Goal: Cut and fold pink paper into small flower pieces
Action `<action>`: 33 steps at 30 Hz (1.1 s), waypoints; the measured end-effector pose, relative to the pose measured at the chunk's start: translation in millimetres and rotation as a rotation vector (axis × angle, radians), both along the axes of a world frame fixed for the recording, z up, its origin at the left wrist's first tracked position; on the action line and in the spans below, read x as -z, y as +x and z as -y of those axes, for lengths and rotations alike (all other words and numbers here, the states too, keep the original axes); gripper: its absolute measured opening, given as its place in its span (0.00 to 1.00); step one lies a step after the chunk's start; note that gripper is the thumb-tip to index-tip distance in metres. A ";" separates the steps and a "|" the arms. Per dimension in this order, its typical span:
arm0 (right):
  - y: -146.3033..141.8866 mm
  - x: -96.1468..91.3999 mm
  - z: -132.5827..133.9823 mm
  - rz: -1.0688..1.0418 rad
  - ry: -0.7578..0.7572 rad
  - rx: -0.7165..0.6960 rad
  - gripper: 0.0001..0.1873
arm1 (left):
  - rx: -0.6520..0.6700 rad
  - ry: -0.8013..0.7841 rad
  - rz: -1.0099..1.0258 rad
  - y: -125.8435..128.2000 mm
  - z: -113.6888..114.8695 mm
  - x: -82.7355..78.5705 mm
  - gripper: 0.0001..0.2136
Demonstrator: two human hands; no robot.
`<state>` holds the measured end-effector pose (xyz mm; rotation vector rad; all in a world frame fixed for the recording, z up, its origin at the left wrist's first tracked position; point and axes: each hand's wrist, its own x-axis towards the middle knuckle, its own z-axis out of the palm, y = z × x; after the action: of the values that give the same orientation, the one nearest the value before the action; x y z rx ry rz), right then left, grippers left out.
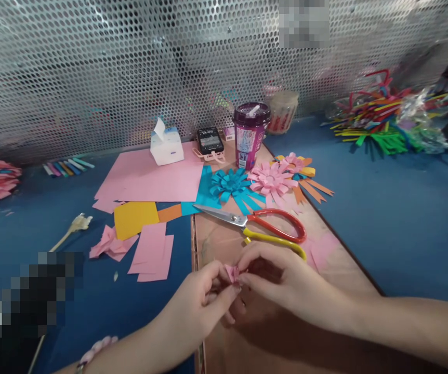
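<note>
Fingertips (pixel 244 280) of left hand (pixel 200 304) and right hand (pixel 286 284) tight around a small, creased pink paper piece (pixel 231 272)

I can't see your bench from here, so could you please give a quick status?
Left hand and right hand pinch a small pink paper piece. Scissors lie just beyond, untouched. Nothing blocks.

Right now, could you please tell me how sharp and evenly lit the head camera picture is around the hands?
In the head view, wide-angle distortion bows the perforated screen; the left hand and right hand pinching the pink paper piece look slightly soft; light is even, with a faint shadow beneath them on the brown board; the coloured strips at far right are blurred.
</note>
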<state>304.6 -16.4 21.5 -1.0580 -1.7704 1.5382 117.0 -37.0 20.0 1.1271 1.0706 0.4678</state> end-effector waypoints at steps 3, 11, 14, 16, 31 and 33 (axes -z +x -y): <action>0.6 -0.5 0.1 -0.006 -0.052 0.001 0.04 | -0.012 -0.010 -0.024 0.4 0.2 1.8 0.13; -0.2 0.3 -0.2 -0.031 -0.086 0.038 0.05 | 0.000 0.013 -0.057 0.5 2.0 6.5 0.12; -0.3 3.0 -1.0 -0.094 -0.117 0.032 0.07 | -0.006 0.011 -0.038 -0.9 0.9 7.1 0.13; 0.0 4.4 -2.1 -0.128 -0.137 0.037 0.09 | -0.016 -0.008 -0.009 -1.9 -0.5 6.6 0.13; 6.6 8.6 -7.2 -0.123 -0.129 -0.047 0.06 | -0.019 -0.021 0.067 4.3 -2.8 8.7 0.13; 7.7 9.2 -7.7 -0.111 -0.117 -0.051 0.05 | -0.013 -0.013 0.055 4.6 -2.9 8.0 0.13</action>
<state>312.3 -8.7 12.3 -0.9687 -1.6610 1.7154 121.6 -34.2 12.0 1.0902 1.0323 0.4987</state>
